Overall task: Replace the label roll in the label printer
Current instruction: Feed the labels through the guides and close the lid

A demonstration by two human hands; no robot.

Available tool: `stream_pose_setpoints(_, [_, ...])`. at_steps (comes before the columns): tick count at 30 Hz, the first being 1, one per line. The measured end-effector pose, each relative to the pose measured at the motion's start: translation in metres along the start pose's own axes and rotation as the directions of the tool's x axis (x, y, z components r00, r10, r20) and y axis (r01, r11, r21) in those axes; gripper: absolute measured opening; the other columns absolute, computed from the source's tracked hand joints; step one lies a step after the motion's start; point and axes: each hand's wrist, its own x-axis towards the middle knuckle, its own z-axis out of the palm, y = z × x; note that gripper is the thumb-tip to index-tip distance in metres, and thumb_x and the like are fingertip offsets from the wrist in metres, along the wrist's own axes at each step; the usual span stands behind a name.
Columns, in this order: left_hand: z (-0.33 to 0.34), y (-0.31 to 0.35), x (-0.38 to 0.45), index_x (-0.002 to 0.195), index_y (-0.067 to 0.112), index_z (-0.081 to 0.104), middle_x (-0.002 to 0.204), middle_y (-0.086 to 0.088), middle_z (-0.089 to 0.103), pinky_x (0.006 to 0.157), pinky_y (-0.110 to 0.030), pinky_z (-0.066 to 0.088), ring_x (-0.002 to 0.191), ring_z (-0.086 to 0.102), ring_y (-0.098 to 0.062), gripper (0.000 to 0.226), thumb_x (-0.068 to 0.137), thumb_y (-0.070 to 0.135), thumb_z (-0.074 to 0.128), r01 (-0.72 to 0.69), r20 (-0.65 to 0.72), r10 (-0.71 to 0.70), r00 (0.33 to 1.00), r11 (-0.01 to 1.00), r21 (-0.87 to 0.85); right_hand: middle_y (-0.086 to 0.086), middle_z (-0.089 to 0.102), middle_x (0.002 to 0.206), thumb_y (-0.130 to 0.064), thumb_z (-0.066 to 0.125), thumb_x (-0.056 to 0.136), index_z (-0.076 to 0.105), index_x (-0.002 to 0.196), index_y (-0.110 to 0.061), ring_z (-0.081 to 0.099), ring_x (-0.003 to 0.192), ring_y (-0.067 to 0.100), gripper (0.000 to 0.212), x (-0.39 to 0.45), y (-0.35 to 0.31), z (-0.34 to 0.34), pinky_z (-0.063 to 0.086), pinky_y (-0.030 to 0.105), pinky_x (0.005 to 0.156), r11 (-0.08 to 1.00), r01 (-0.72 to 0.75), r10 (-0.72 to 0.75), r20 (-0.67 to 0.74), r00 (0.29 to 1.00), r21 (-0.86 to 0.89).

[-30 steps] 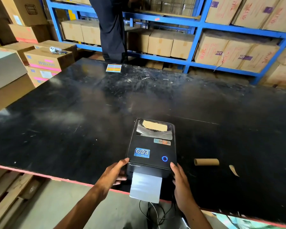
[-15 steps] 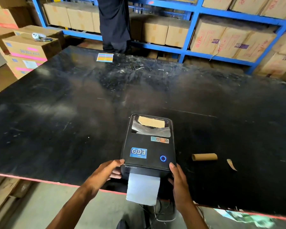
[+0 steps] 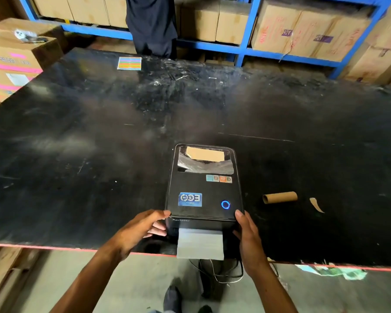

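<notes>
A black label printer (image 3: 203,190) sits with its lid closed at the near edge of the black table (image 3: 99,154), its blue ring light lit. A strip of blank white label paper (image 3: 200,243) hangs out of its front slot. A window in the lid shows a brown piece inside. My left hand (image 3: 140,231) grips the printer's front left corner, thumb on top. My right hand (image 3: 248,238) holds the front right corner. An empty brown cardboard core (image 3: 280,197) lies on the table to the printer's right.
A torn paper scrap (image 3: 317,204) lies beyond the core. A coloured label sheet (image 3: 129,63) rests at the far edge. A person in dark clothes (image 3: 151,23) stands behind the table. Blue shelving (image 3: 246,50) holds cardboard boxes; more boxes (image 3: 16,57) stack at left. Cables (image 3: 226,272) hang below the printer.
Both hands stay on the printer's front corners. The view has tilted down a little, and the label strip looks slightly shorter below the slot.
</notes>
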Motion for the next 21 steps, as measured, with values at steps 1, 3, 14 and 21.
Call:
stream_pose_setpoints(1, [0.0006,0.0006,-0.0006,0.096,0.012,0.066,0.102,-0.014,0.072,0.101,-0.037,0.045,0.096,0.071,-0.022,0.071,0.051,0.066,0.056,-0.005,0.000,0.005,1.000,1.000,0.000,-0.014,0.073,0.087,-0.024,0.056,0.088,0.063,0.099,-0.020,0.068,0.077,-0.005,0.014,-0.0008,-0.0018,0.0002,0.051,0.010,0.064,1.000,0.001,-0.001,0.005,1.000,0.009])
stream_pose_setpoints(3, [0.0015,0.0021,-0.0009,0.098,0.010,0.065,0.103,-0.015,0.072,0.092,-0.030,0.047,0.096,0.071,-0.021,0.076,0.049,0.067,0.055,-0.019,-0.004,0.019,1.000,1.000,0.003,-0.015,0.071,0.089,-0.024,0.057,0.087,0.062,0.099,-0.022,0.068,0.077,-0.007,0.014,-0.0019,-0.0039,0.0009,0.051,0.008,0.063,1.000,0.004,-0.004,0.016,1.000,0.012])
stream_pose_setpoints(14, [-0.0020,-0.0010,0.0042,0.102,0.007,0.061,0.104,-0.012,0.070,0.088,-0.027,0.046,0.096,0.069,-0.020,0.083,0.048,0.069,0.054,-0.015,0.030,0.014,0.999,1.000,0.022,-0.010,0.074,0.095,-0.050,0.060,0.067,0.063,0.104,-0.025,0.069,0.090,0.003,0.045,-0.0018,-0.0025,0.0000,0.053,0.011,0.069,0.999,0.016,-0.016,0.017,1.000,-0.029])
stream_pose_setpoints(21, [-0.0033,0.0026,0.0032,0.102,0.008,0.060,0.104,-0.013,0.069,0.075,-0.018,0.047,0.095,0.069,-0.019,0.084,0.047,0.070,0.052,-0.037,0.047,0.035,0.998,0.998,0.047,-0.011,0.066,0.102,-0.034,0.048,0.093,0.059,0.101,-0.030,0.067,0.085,-0.007,0.014,-0.0051,-0.0039,0.0026,0.051,0.007,0.065,0.998,0.015,-0.014,0.022,1.000,-0.060])
